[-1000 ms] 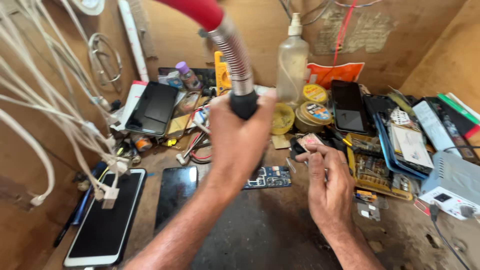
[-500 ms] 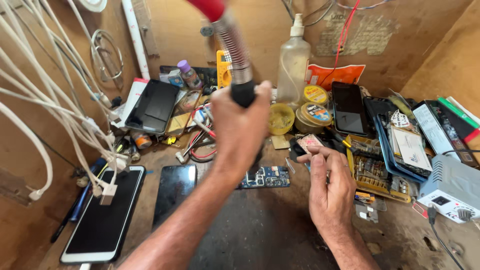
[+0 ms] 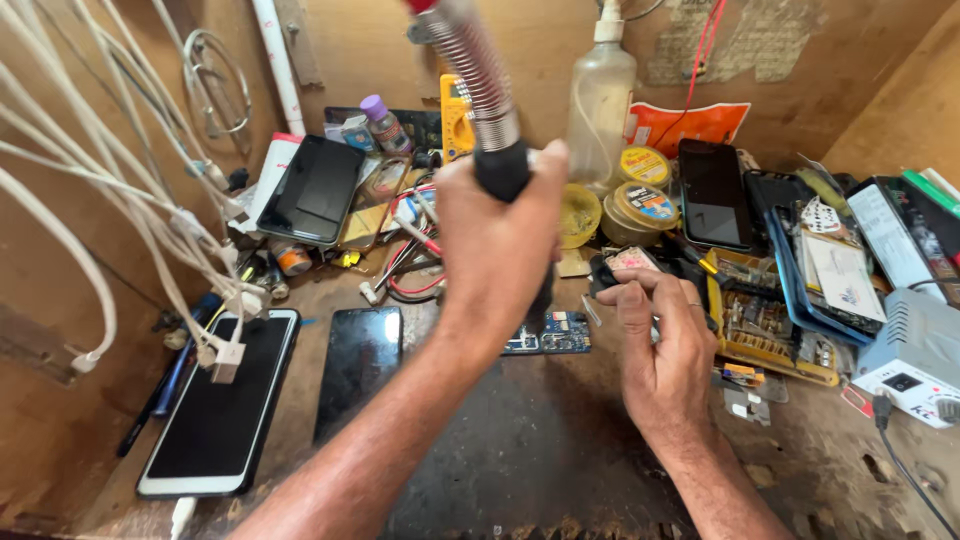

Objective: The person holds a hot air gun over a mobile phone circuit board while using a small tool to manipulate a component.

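Black-handled hot-air wand [image 3: 500, 165] in left hand [image 3: 495, 245], above circuit board [image 3: 550, 335].

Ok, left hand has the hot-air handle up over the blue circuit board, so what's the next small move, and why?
Probably lower the nozzle toward the blue circuit board. The left hand grips the hot-air handle upright, its lower end hidden behind the hand. The right hand waits beside the board, pinching a thin tool whose kind I cannot tell, so the board looks ready.
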